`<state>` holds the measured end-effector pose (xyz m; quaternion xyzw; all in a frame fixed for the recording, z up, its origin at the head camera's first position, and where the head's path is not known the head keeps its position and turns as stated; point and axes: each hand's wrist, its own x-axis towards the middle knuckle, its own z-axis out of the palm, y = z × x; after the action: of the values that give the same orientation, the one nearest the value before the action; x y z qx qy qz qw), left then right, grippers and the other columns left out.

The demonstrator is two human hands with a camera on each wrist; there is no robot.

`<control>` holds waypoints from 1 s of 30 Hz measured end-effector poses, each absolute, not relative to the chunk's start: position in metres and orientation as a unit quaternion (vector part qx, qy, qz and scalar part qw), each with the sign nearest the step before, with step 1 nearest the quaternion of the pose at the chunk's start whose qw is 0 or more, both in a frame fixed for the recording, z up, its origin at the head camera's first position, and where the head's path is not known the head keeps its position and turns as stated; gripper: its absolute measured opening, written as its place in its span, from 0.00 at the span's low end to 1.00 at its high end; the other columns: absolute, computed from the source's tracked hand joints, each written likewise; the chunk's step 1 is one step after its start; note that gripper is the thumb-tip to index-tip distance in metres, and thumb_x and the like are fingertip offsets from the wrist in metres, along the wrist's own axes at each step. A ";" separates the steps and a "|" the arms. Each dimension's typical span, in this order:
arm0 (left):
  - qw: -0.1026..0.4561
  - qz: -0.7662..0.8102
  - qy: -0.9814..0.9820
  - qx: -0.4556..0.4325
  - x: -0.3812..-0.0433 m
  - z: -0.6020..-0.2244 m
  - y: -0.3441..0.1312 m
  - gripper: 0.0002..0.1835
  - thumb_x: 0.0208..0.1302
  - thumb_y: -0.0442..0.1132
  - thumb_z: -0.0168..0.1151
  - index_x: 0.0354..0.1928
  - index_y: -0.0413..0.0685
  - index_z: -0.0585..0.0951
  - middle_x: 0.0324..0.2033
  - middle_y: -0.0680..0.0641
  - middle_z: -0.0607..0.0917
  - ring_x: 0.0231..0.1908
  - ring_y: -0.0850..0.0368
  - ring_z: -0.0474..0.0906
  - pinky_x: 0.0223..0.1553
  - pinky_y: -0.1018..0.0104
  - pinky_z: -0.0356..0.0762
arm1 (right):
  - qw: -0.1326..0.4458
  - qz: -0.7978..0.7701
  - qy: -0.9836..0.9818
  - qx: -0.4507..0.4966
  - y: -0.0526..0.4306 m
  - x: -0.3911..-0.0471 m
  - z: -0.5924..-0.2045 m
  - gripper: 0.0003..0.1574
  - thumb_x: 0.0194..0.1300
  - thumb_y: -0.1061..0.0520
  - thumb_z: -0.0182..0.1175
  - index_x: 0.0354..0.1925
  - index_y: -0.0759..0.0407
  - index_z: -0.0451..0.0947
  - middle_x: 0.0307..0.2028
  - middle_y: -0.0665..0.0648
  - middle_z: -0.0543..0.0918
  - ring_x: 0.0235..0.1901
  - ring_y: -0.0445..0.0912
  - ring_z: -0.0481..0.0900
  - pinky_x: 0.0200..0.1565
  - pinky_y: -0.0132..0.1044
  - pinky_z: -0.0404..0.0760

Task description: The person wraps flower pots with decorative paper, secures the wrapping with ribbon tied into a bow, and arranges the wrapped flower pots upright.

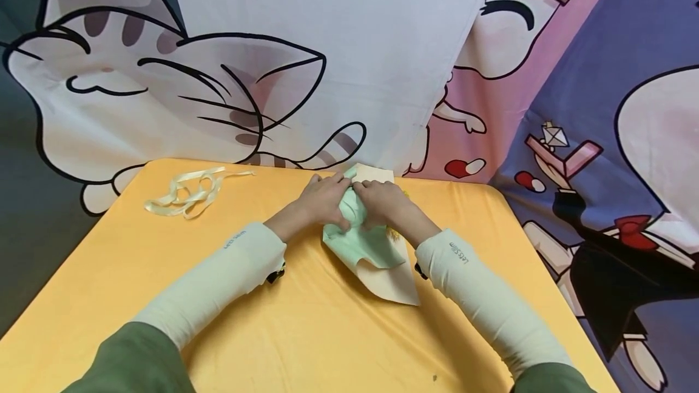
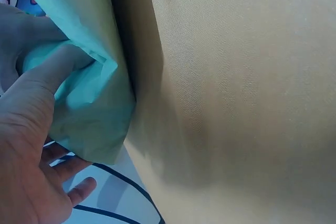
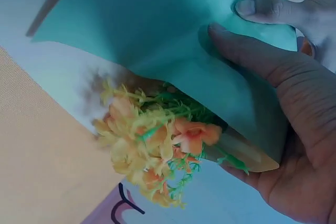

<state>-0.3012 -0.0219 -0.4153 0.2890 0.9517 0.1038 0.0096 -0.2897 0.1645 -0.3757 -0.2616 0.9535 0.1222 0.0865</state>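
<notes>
Near the table's far edge, both hands grip a bouquet wrapped in mint-green wrapping paper [image 1: 377,246] with a cream sheet [image 1: 390,287] beneath it. My left hand [image 1: 323,202] holds the left side, its thumb [image 2: 58,69] pressed into a fold of the green paper and the other fingers behind. On the right side, my right hand [image 1: 384,202] has its thumb [image 3: 252,56] across the paper and its fingers underneath. Yellow and orange artificial flowers [image 3: 152,145] with green sprigs stick out from under the paper's edge in the right wrist view. The stems are hidden inside the wrap.
A loose pale-yellow ribbon [image 1: 164,206] lies tangled at the table's far left. Yellow cloth covers the table [image 1: 306,332]. Behind it hangs a printed cartoon backdrop [image 1: 382,47], close against the far edge and along the right side.
</notes>
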 end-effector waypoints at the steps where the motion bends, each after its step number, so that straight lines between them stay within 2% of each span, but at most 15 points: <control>1: 0.007 0.100 0.952 0.289 -0.300 -0.415 -0.021 0.56 0.54 0.62 0.85 0.79 0.42 0.73 0.69 0.43 0.80 0.65 0.45 0.83 0.69 0.42 0.73 | 0.085 0.126 0.953 -0.261 0.165 -0.290 -0.377 0.68 0.61 0.35 0.86 0.85 0.59 0.63 0.76 0.60 0.81 0.72 0.58 0.82 0.72 0.58 0.84; 6: 0.007 0.100 0.953 0.285 -0.298 -0.413 -0.019 0.54 0.54 0.61 0.85 0.77 0.42 0.74 0.63 0.45 0.81 0.60 0.44 0.83 0.67 0.44 0.73 | 0.077 0.120 0.956 -0.255 0.167 -0.292 -0.381 0.69 0.59 0.34 0.87 0.85 0.58 0.64 0.76 0.60 0.81 0.72 0.58 0.82 0.73 0.58 0.83; 13: 0.003 0.090 0.952 0.291 -0.298 -0.418 -0.018 0.56 0.56 0.62 0.83 0.79 0.39 0.72 0.67 0.43 0.85 0.63 0.43 0.77 0.71 0.44 0.71 | 0.074 0.103 0.954 -0.270 0.169 -0.292 -0.382 0.69 0.60 0.38 0.88 0.85 0.58 0.64 0.77 0.61 0.80 0.75 0.59 0.80 0.78 0.60 0.78; 18: -0.023 0.059 0.955 0.290 -0.296 -0.423 -0.013 0.59 0.56 0.66 0.82 0.80 0.36 0.70 0.65 0.40 0.87 0.64 0.41 0.77 0.72 0.44 0.71 | 0.054 0.098 0.958 -0.265 0.168 -0.283 -0.377 0.70 0.59 0.41 0.88 0.86 0.59 0.63 0.83 0.61 0.74 0.85 0.61 0.68 0.86 0.59 0.66; 20: -0.032 0.055 0.958 0.278 -0.293 -0.426 -0.010 0.59 0.56 0.68 0.82 0.78 0.36 0.71 0.63 0.40 0.87 0.63 0.41 0.77 0.70 0.45 0.72 | 0.019 0.079 0.965 -0.250 0.165 -0.275 -0.374 0.66 0.60 0.45 0.87 0.86 0.59 0.65 0.82 0.61 0.74 0.85 0.62 0.68 0.86 0.59 0.67; 22: -0.041 0.051 0.963 0.262 -0.290 -0.427 -0.006 0.56 0.57 0.68 0.82 0.74 0.36 0.73 0.59 0.40 0.87 0.60 0.41 0.78 0.66 0.47 0.74 | -0.027 0.030 0.974 -0.222 0.159 -0.264 -0.371 0.52 0.63 0.52 0.82 0.80 0.62 0.73 0.75 0.64 0.80 0.75 0.63 0.78 0.76 0.57 0.80; 23: -0.048 0.050 0.965 0.253 -0.288 -0.428 -0.005 0.52 0.58 0.69 0.81 0.70 0.37 0.75 0.55 0.41 0.88 0.57 0.42 0.78 0.63 0.48 0.74 | -0.043 -0.003 0.978 -0.204 0.156 -0.258 -0.368 0.43 0.65 0.55 0.79 0.74 0.63 0.77 0.69 0.65 0.84 0.66 0.62 0.83 0.65 0.55 0.88; 24: -0.054 0.046 0.967 0.244 -0.287 -0.428 -0.003 0.47 0.60 0.68 0.79 0.66 0.37 0.76 0.52 0.41 0.88 0.55 0.42 0.79 0.61 0.49 0.74 | -0.053 -0.039 0.981 -0.184 0.152 -0.252 -0.367 0.33 0.66 0.58 0.75 0.67 0.64 0.81 0.60 0.65 0.86 0.56 0.59 0.86 0.54 0.52 0.90; 26: -0.063 0.040 0.971 0.229 -0.284 -0.427 0.000 0.40 0.65 0.67 0.75 0.58 0.39 0.77 0.47 0.41 0.87 0.50 0.42 0.79 0.56 0.51 0.74 | -0.048 -0.117 0.981 -0.146 0.147 -0.243 -0.365 0.17 0.68 0.63 0.68 0.53 0.67 0.82 0.43 0.62 0.84 0.37 0.54 0.82 0.34 0.45 0.84; 27: -0.067 0.039 0.972 0.221 -0.283 -0.427 0.001 0.36 0.68 0.65 0.73 0.55 0.39 0.77 0.44 0.41 0.87 0.48 0.42 0.79 0.54 0.51 0.74 | -0.031 -0.148 0.980 -0.128 0.144 -0.240 -0.365 0.12 0.69 0.63 0.66 0.49 0.68 0.81 0.37 0.61 0.82 0.31 0.51 0.77 0.29 0.42 0.78; 29: -0.066 0.038 0.977 0.198 -0.281 -0.425 0.004 0.32 0.72 0.62 0.70 0.51 0.38 0.76 0.40 0.40 0.86 0.45 0.42 0.79 0.52 0.52 0.74 | 0.014 -0.186 0.978 -0.095 0.140 -0.236 -0.365 0.13 0.73 0.60 0.64 0.49 0.69 0.77 0.33 0.59 0.79 0.28 0.48 0.73 0.29 0.40 0.72; 30: -0.061 0.039 0.980 0.186 -0.281 -0.425 0.006 0.30 0.74 0.61 0.68 0.50 0.38 0.75 0.39 0.40 0.85 0.44 0.41 0.79 0.51 0.52 0.74 | 0.032 -0.199 0.976 -0.083 0.139 -0.236 -0.367 0.17 0.75 0.59 0.63 0.53 0.72 0.76 0.34 0.60 0.80 0.29 0.49 0.74 0.31 0.41 0.74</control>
<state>-0.2809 0.0060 -0.4248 0.1859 0.9799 0.0386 -0.0607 -0.2356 0.1393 -0.3666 -0.0830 0.9760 -0.1987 0.0324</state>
